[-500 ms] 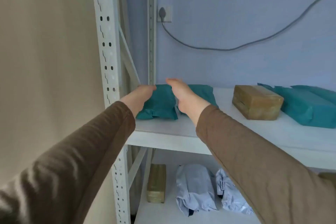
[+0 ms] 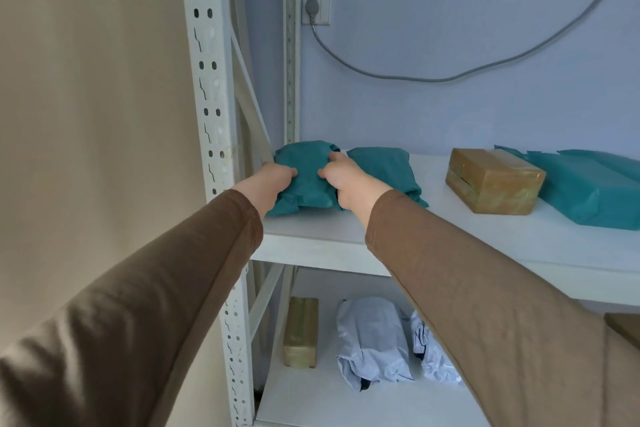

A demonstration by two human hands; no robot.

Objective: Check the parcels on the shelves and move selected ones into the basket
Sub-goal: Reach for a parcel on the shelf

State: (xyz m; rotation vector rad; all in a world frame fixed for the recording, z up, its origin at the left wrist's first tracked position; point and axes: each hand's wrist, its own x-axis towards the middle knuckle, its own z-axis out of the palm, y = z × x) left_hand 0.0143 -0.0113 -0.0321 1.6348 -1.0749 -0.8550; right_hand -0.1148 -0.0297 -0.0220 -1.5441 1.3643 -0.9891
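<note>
- The teal parcel (image 2: 306,177) lies at the left end of the upper shelf (image 2: 485,239), against the rear upright (image 2: 292,45). Its long axis runs front to back, with the crumpled near end pointing toward the shelf's front edge.
- The left hand (image 2: 273,180) grips the parcel's left side, fingers curled into the wrapping.
- The right hand (image 2: 341,180) grips the right side, thumb pressed on top; its remaining fingers are hidden behind the hand.
- A second teal parcel (image 2: 384,170) lies just beside the first, partly covered by the right wrist.
- The brown box (image 2: 493,180) sits farther right; another teal package (image 2: 588,187) is cut off by the frame edge.
- On the lower shelf (image 2: 311,399), the right sleeve (image 2: 485,305) hides part of the grey bags (image 2: 374,340).
</note>
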